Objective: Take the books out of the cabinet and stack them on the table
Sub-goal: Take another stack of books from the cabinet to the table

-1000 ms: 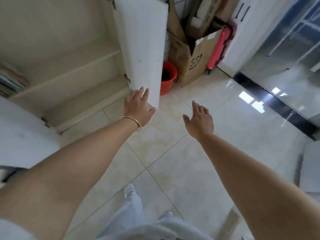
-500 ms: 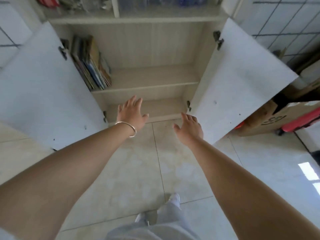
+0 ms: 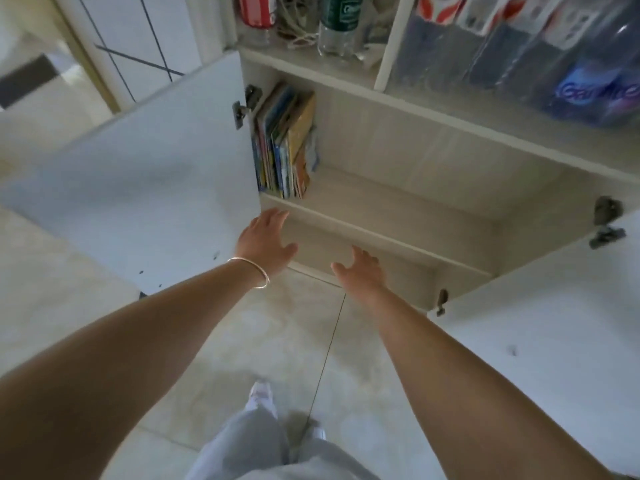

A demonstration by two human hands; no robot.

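Several thin colourful books (image 3: 285,143) stand upright at the left end of the cabinet's middle shelf (image 3: 381,206), leaning against the left wall. My left hand (image 3: 266,242), with a bangle on the wrist, reaches out with fingers apart just below and in front of the books, holding nothing. Level with the lower shelf, my right hand (image 3: 360,268) is stretched forward to the right of the left one, fingers spread and empty. No table is in view.
Both white cabinet doors stand open: the left door (image 3: 145,188) and the right door (image 3: 540,348) flank my arms. Bottles (image 3: 334,26) and packaged goods (image 3: 554,57) fill the shelf above. Pale tiled floor (image 3: 277,341) and my feet lie below.
My view has swung left from the floor and boxes onto the open cabinet and come closer. Both hands have advanced toward the shelves, the left one nearing the books.
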